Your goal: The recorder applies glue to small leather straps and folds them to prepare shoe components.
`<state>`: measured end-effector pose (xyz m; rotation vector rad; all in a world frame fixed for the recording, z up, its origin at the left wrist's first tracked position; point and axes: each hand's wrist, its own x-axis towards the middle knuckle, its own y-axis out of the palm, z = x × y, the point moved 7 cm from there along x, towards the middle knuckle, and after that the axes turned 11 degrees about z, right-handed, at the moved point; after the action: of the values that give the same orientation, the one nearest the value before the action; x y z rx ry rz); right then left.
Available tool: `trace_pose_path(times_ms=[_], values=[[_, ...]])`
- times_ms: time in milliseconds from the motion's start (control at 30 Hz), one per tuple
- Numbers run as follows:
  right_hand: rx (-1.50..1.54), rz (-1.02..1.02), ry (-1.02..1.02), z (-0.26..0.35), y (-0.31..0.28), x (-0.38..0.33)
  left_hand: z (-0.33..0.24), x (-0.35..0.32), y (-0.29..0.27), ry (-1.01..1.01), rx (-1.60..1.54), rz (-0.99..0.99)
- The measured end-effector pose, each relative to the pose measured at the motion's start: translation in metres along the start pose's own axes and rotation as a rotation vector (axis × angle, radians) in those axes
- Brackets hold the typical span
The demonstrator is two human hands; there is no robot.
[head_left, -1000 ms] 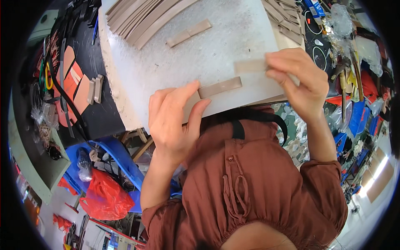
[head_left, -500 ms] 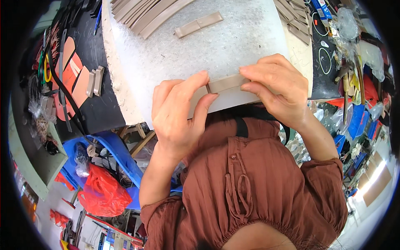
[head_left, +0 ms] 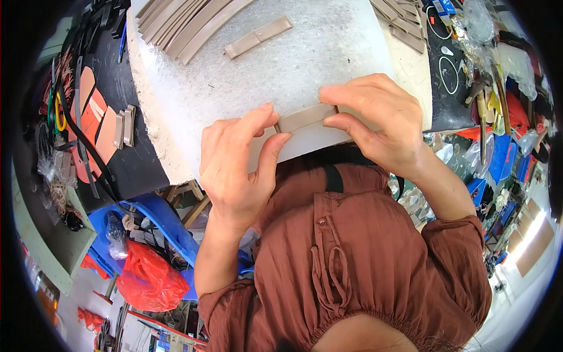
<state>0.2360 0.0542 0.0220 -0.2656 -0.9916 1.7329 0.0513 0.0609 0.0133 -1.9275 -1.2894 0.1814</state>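
Note:
My left hand [head_left: 237, 167] and my right hand [head_left: 381, 126] meet over the near edge of a white work board [head_left: 293, 64]. Between them is a short, folded beige leather strip [head_left: 306, 117] with dark ends. The left thumb and forefinger close on its left end. At the right end, the right thumb and fingers pinch it, and its dark tip shows between them. Farther back on the board lies a similar folded strip [head_left: 258, 37]. A fanned stack of long beige strips [head_left: 187, 26] rests at the far left of the board.
More beige strips [head_left: 404, 26] lie at the far right. On the black table to the left are two small folded beige pieces [head_left: 124, 127] and orange leather pieces [head_left: 105, 138]. Below stands a blue bin [head_left: 167, 220] with a red plastic bag [head_left: 151, 278]. Tools and plastic bags crowd the right.
The whole view has shifted, so the board and both hands appear farther left. The strip's dark right tip now shows at the right fingers. Both hands keep hold of it.

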Motion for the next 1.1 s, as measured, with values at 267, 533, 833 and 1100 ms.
trace_pose_path(times_ms=[267,533,833,1100], values=[[-0.238,0.168,-0.145,0.017,0.006,0.001,-0.013,0.006,0.004,0.058,0.212,0.255],[-0.338,0.269,-0.164,0.026,0.007,-0.001,-0.027,0.008,0.013,0.186,0.436,0.429],[-0.132,0.365,-0.090,0.009,-0.004,0.019,-0.033,0.023,0.000,0.057,0.384,0.439],[-0.606,-0.051,0.356,-0.075,-0.066,0.023,0.006,0.004,-0.059,0.022,0.371,-0.166]])
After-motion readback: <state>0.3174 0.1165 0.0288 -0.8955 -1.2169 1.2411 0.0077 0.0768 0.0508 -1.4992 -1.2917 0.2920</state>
